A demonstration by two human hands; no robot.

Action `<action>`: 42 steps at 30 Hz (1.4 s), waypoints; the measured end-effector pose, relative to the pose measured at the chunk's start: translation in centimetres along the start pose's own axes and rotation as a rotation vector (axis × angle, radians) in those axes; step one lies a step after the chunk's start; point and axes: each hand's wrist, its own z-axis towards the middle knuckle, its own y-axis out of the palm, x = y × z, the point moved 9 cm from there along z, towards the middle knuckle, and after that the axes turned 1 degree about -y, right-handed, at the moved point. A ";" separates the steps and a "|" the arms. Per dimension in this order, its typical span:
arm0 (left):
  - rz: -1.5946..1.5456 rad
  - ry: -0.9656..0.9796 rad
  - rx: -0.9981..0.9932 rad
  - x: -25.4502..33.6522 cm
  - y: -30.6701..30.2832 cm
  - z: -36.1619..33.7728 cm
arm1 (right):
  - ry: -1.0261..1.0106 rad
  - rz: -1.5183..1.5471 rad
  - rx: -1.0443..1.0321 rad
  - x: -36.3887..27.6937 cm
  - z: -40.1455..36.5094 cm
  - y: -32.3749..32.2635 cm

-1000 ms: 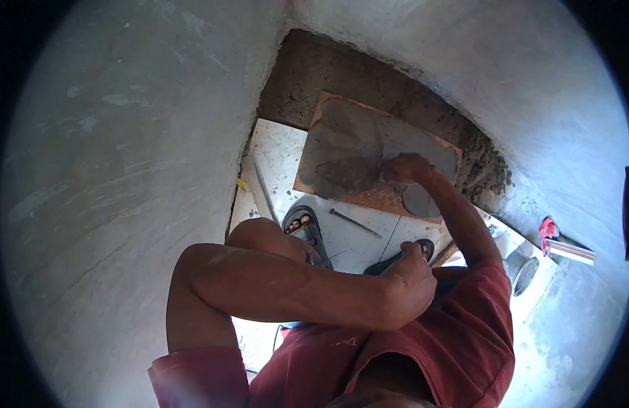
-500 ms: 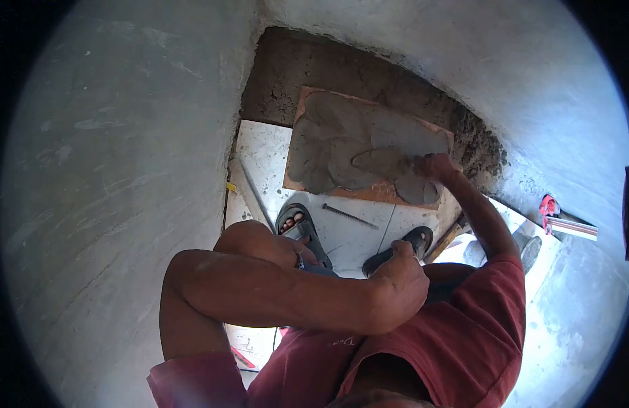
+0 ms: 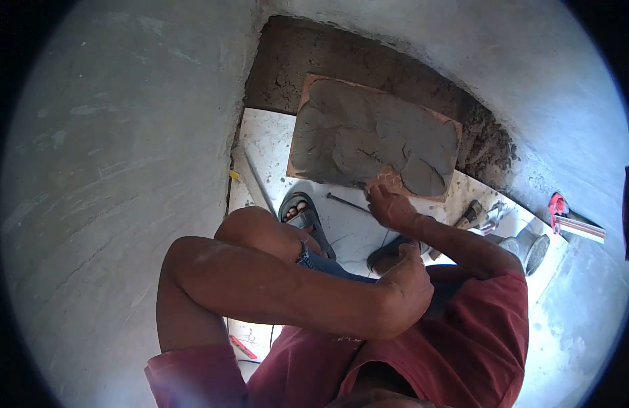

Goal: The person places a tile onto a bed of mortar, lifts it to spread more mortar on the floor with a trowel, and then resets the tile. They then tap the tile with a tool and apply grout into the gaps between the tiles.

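Observation:
A reddish-brown tile [image 3: 455, 183] lies face down across the white floor, its back mostly coated with wet grey mortar [image 3: 355, 129]. At the tile's near edge my right hand [image 3: 393, 207] is closed around a trowel. The mortar-covered blade is low against that edge and hard to separate from the mortar; the handle is mostly inside my fingers. A small strip of tile beside the hand shows through the mortar. My left hand [image 3: 406, 285] is curled into a fist near my right knee, with nothing seen sticking out of it.
Dark rough mortar bed [image 3: 280, 61] fills the corner beyond the tile, between two grey walls. A long thin rod [image 3: 347, 202] lies between my sandalled feet. To the right are a hammer [image 3: 471, 214], a metal cylinder [image 3: 533, 250] and a red object [image 3: 558, 204]. A straight bar [image 3: 255, 183] lies left.
My right hand has moved from the tile's right side to its near edge, leftward and toward me. Mortar now covers more of the right part. My left fist stays nearly in place.

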 end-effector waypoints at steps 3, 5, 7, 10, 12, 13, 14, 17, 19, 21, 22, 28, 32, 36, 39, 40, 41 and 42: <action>0.016 0.018 -0.026 0.2 0.0 0.2 | 0.144 0.067 -0.071 -0.9 0.8 2.6; -0.001 0.021 -0.033 0.0 -0.1 0.4 | 0.197 0.101 -0.119 -1.7 1.2 4.1; -0.020 0.031 -0.042 -0.1 -0.1 0.4 | 0.213 0.165 -0.084 -2.8 1.7 5.3; 0.000 0.046 -0.044 -0.4 -0.5 0.2 | 0.226 0.260 -0.065 -4.6 2.6 5.9; 0.023 0.060 -0.057 -0.5 -0.7 0.0 | 0.187 0.285 -0.014 -5.5 3.4 6.3; 0.021 0.063 -0.056 -0.5 -0.7 -0.2 | 0.235 0.299 -0.036 -5.5 3.6 6.9; 0.033 0.043 -0.013 -0.7 -1.1 -0.3 | 0.238 0.302 -0.039 -5.7 3.8 7.3; 0.052 0.020 0.026 -1.0 -1.3 -0.4 | 0.291 0.299 -0.012 -5.1 3.8 8.0; 0.060 0.027 0.020 -0.9 -1.3 -0.5 | 0.339 0.318 0.028 -4.3 3.2 8.0; 0.060 0.010 -0.016 -1.1 -1.3 -0.7 | 0.353 0.288 0.038 -3.3 2.1 7.9; 0.061 0.013 -0.016 -1.1 -1.2 -0.5 | 0.362 0.257 0.047 -2.7 1.5 7.6; 0.021 0.032 -0.034 -0.9 -1.0 -0.5 | 0.377 0.226 0.134 1.4 -1.7 5.8; 0.029 0.021 -0.021 -0.7 -1.1 -0.7 | 0.374 0.285 0.113 4.1 -3.0 4.4; 0.042 -0.003 0.014 -0.7 -1.1 -0.7 | 0.441 0.427 0.149 6.0 -4.0 3.9; 0.022 0.023 -0.028 -0.5 -0.9 -0.5 | 0.499 0.310 0.234 6.9 -5.9 5.5; 0.027 0.033 -0.026 -0.3 -0.8 -0.4 | 0.507 0.307 0.240 6.8 -5.9 6.2; 0.036 0.029 -0.003 -0.3 -0.8 -0.4 | 0.765 0.498 0.288 8.4 -7.1 7.9; 0.047 0.027 0.019 -0.2 -0.9 -0.4 | 1.021 0.693 0.335 9.4 -8.6 10.1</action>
